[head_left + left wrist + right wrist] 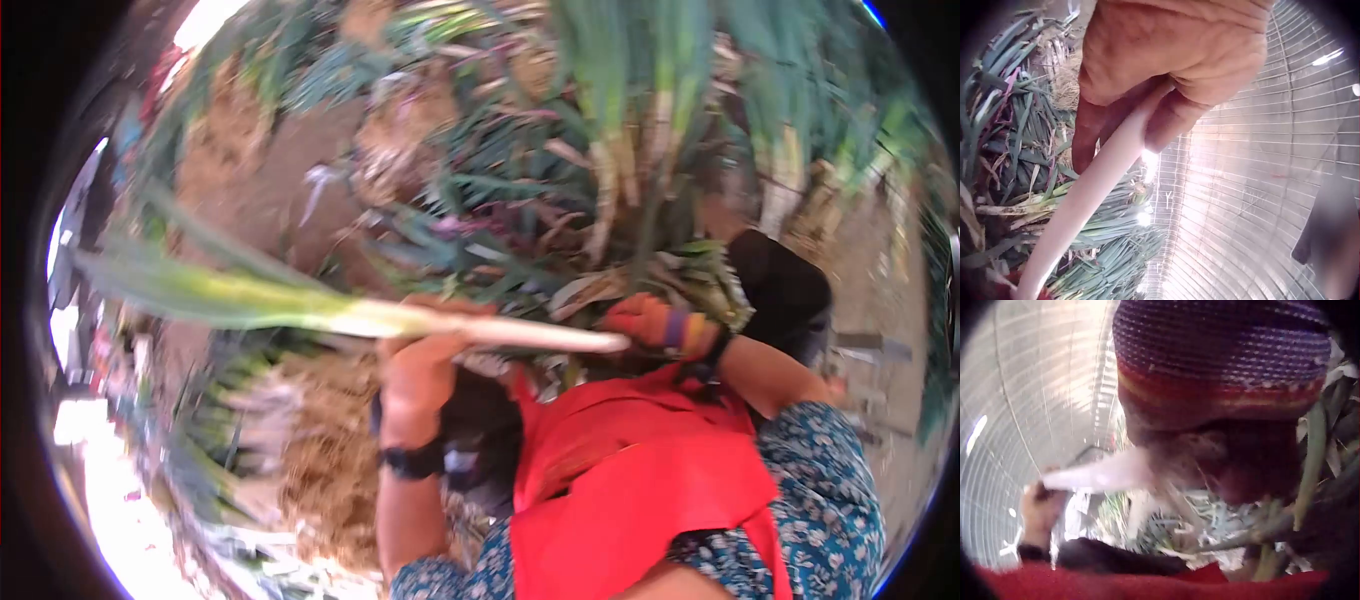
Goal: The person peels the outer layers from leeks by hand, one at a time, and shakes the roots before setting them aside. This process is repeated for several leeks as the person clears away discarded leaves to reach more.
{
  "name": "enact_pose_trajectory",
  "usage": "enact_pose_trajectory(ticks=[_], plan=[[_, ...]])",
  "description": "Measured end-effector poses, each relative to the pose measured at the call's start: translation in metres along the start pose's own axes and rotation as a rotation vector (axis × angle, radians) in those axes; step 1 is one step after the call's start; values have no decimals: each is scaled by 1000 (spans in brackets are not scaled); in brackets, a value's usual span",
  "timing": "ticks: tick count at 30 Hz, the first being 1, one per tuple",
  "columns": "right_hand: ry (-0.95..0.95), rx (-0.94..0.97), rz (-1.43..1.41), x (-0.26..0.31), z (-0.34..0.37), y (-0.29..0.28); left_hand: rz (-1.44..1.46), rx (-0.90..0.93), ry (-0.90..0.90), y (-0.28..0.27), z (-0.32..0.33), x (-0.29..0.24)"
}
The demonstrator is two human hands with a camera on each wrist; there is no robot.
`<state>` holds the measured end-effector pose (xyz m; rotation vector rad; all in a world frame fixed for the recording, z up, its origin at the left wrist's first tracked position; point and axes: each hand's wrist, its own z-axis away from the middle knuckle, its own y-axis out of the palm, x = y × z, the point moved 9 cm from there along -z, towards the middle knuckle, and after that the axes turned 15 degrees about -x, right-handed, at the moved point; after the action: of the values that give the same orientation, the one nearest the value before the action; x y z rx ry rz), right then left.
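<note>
My bare left hand (425,350), with a dark watch above it, grips a long green onion (370,318) around its pale shaft. The onion lies almost level across my front, green leaves out to the left and white end to the right. In the left wrist view, thumb and fingers of the left hand (1166,56) wrap the smooth white shaft (1094,181). My right hand (655,325) wears an orange and purple knit glove, its fingers curled at the onion's white end. From the right wrist, the white shaft (1100,475) runs into the shadowed glove fingers (1235,469).
Loose leaves and peelings (500,200) pile up in front of me. Bunches of green onions (650,100) stand behind them, with more at the right. Brown soil (340,450) shows at the lower left. A red apron (640,480) covers my lap.
</note>
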<state>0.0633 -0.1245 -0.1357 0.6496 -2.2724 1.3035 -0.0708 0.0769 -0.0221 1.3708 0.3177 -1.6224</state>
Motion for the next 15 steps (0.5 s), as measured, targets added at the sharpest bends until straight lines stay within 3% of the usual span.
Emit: enact_pose_trajectory(ticks=[1, 2, 3, 4, 6, 7, 9, 10, 11, 13, 14, 15], plan=[[407, 179, -205, -28, 4, 21, -45, -41, -36, -7, -4, 7], [275, 184, -105, -35, 2, 32, -113, 8, -27, -11, -11, 11], [251, 105, -131, -53, 4, 45, -61, -76, -64, -20, -16, 15], [283, 90, -105, -59, -3, 40, -76, -142, -29, -28, -23, 13], [565, 321, 163, -91, 4, 38, -216, -167, 17, -39, -35, -8], [582, 321, 169, -107, 12, 35, -322, -138, 89, -44, -41, -28], [657, 4, 257, -159, 20, 6, -279, -269, 146, -83, -59, -67], [772, -49, 245, -176, 17, -12, -263, -283, 127, -106, -69, -87], [889, -104, 227, -192, 12, -31, -339, -378, 217, -136, -81, -110], [923, -174, 275, -237, 4, -37, -373, -518, 170, -228, -102, -140], [947, -240, 331, -254, 0, -42, -582, -553, 296, -270, -102, -153], [1042, -227, 338, -261, -11, -44, -497, -703, 284, -331, -106, -157]])
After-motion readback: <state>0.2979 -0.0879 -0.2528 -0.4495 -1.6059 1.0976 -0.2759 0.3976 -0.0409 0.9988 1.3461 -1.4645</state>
